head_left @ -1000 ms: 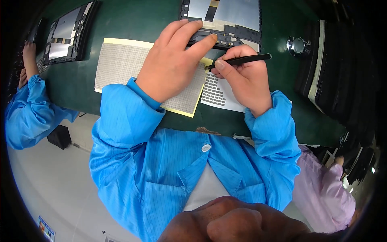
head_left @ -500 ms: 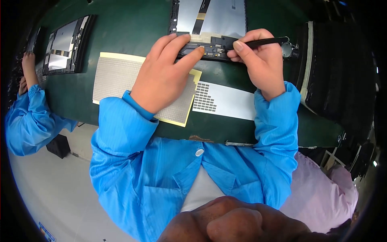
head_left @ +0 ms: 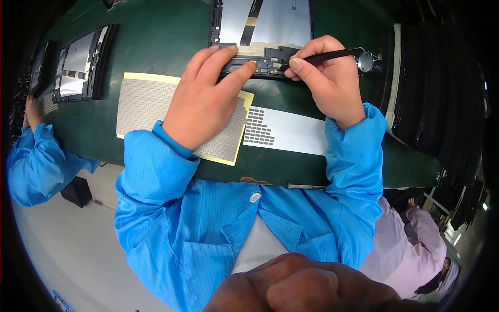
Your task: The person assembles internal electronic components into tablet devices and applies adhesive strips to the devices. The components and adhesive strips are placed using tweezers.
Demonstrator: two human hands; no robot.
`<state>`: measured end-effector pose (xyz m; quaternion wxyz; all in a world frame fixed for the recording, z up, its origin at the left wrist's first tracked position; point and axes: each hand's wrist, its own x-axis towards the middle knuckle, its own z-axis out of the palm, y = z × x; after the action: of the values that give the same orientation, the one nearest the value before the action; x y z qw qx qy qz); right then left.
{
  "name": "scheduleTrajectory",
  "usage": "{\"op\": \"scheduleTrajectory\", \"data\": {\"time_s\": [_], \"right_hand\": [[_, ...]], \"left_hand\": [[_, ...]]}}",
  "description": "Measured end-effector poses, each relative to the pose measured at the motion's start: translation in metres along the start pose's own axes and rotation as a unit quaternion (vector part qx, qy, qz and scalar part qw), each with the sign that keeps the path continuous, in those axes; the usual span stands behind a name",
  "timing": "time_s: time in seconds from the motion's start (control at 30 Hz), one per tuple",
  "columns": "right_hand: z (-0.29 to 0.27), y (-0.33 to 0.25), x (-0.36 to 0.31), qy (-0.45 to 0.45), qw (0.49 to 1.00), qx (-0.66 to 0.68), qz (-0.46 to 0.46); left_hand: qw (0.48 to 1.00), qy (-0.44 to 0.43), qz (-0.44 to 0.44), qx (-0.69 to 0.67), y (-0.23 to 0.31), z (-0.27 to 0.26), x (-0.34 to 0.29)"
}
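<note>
An opened tablet (head_left: 283, 31), with a silver inner face and a black frame, lies at the far middle of the table. My left hand (head_left: 205, 96) rests on its near edge, fingers stretched out and apart, fingertips touching the black strip. My right hand (head_left: 332, 78) is closed around black tweezers (head_left: 339, 53). Their tip points at small parts on the strip's right part; my fingers partly hide it. Under my left wrist lies a yellow-edged sheet (head_left: 143, 106) covered in small grey squares. Beside it is a white strip (head_left: 299, 132) bearing rows of small dark pieces.
A second opened tablet (head_left: 80, 67) lies on the green table (head_left: 140, 47) at the left. A co-worker's blue sleeve (head_left: 44, 161) is beyond it. Dark stacked material (head_left: 431, 99) stands at the right, near a small round metal object (head_left: 366, 61). Someone in pink (head_left: 410, 244) is behind at lower right.
The view has shifted slightly, so the tablet and sheets appear a little further left and lower. Both my hands stay at the tablet's near edge. More of the person in pink shows.
</note>
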<state>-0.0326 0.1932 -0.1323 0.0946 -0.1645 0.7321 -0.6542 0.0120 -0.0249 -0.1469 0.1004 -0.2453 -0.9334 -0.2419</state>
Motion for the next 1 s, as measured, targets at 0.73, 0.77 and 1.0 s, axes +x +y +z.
{"op": "scheduleTrajectory", "data": {"time_s": [0.73, 0.77, 1.0], "right_hand": [[0.029, 0.005, -0.072, 0.086, 0.975, 0.122, 0.164], [0.03, 0.003, -0.073, 0.087, 0.975, 0.124, 0.165], [0.038, 0.003, -0.064, 0.083, 0.988, 0.081, 0.103]], "left_hand": [[0.99, 0.051, 0.125, -0.047, 0.001, 0.005, -0.01], [0.99, 0.049, 0.126, -0.047, 0.003, 0.004, -0.01], [0.993, -0.036, 0.107, -0.034, 0.006, 0.003, -0.011]]}}
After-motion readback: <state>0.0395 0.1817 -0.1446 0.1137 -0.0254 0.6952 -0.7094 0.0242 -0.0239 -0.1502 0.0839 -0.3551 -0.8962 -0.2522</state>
